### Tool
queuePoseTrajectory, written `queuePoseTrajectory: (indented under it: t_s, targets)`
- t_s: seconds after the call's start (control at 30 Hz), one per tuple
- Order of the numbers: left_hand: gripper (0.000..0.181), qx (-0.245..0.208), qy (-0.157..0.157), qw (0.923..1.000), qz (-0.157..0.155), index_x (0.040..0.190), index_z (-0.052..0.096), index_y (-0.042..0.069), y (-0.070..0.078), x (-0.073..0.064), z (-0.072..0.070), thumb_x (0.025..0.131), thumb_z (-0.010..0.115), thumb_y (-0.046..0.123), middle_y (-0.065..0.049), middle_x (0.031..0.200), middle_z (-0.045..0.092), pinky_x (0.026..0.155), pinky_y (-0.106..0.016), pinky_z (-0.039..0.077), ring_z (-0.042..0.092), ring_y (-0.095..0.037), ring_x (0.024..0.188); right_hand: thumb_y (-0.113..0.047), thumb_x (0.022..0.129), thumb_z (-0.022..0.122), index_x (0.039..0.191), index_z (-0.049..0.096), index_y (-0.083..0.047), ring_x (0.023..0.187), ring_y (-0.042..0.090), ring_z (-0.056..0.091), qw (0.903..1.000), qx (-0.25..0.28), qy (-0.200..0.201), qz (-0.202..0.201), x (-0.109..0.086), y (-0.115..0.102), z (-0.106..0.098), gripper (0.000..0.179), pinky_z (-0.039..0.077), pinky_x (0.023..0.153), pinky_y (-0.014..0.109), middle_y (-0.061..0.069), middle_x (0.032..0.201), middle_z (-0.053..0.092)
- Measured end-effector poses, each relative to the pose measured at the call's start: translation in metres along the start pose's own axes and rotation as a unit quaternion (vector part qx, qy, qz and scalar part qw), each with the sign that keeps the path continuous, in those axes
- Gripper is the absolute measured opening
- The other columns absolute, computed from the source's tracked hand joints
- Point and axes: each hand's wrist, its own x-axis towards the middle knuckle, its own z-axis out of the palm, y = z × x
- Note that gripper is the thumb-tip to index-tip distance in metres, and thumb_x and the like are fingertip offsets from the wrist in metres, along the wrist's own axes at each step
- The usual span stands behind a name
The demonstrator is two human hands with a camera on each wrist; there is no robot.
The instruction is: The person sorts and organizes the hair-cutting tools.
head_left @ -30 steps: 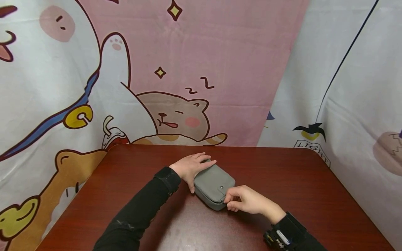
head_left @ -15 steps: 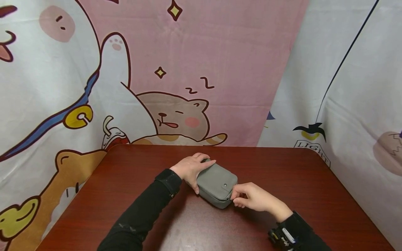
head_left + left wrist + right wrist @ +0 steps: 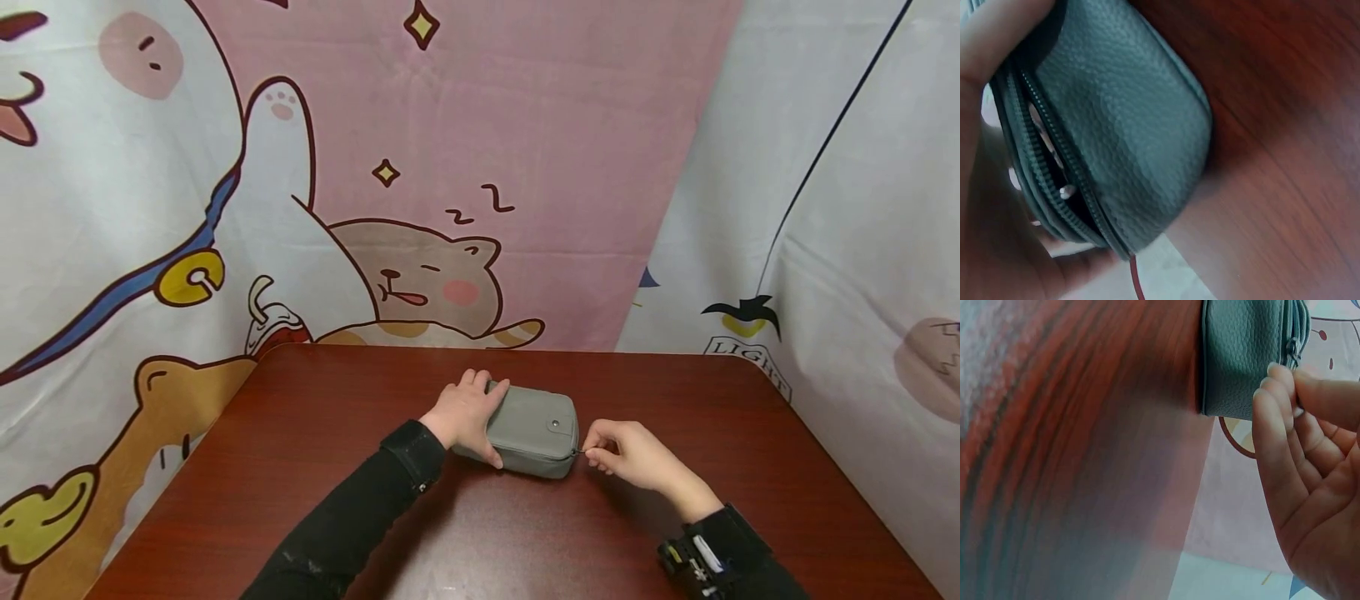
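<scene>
A grey-green zip pouch [image 3: 536, 421] with a pebbled surface and a snap tab lies on the brown table. My left hand [image 3: 467, 414] grips its left end, thumb on the near side and fingers over the far side. Along the side in the left wrist view, the zipper [image 3: 1085, 187] is parted, and small pale items [image 3: 1065, 190] show in the dark gap. At the right end my right hand [image 3: 626, 452] pinches the zipper pull between thumb and forefinger. The slider [image 3: 1293, 350] sits just beyond those fingertips in the right wrist view; the pull is mostly hidden by them.
The wooden table [image 3: 360, 383] ends at a back edge behind the pouch. A pink and white cartoon cloth [image 3: 585, 167] hangs behind and to the sides. A small device [image 3: 697, 567] is strapped on the right sleeve.
The pouch has turned counterclockwise and its near end has swung right and back. My right hand has moved right and slightly away with the zipper pull. The left hand has kept its grip.
</scene>
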Motion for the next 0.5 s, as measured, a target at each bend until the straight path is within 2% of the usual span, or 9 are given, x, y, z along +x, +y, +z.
queuePoseTrajectory:
  t_s: [0.23, 0.5]
  targets:
    - [0.132, 0.015, -0.015, 0.9964, -0.082, 0.155, 0.033, 0.012, 0.017, -0.003, -0.002, 0.052, 0.074, 0.085, -0.018, 0.133, 0.044, 0.071, -0.039, 0.050, 0.042, -0.031, 0.118, -0.003, 0.091, 0.070, 0.087, 0.063, -0.014, 0.059, 0.005, 0.054, 0.9945, -0.058, 0.062, 0.061, 0.007, 0.005, 0.000, 0.014, 0.047, 0.053, 0.025, -0.009, 0.072, 0.060]
    - [0.134, 0.006, -0.018, 0.9838, -0.178, 0.154, 0.035, 0.011, 0.035, -0.002, -0.003, 0.049, 0.073, 0.087, -0.020, 0.131, 0.046, 0.064, -0.040, 0.050, 0.044, -0.034, 0.114, -0.006, 0.090, 0.070, 0.087, 0.064, -0.016, 0.059, 0.008, 0.051, 0.9818, -0.105, 0.117, 0.106, 0.019, 0.010, 0.001, 0.012, 0.042, 0.055, 0.027, -0.010, 0.071, 0.058]
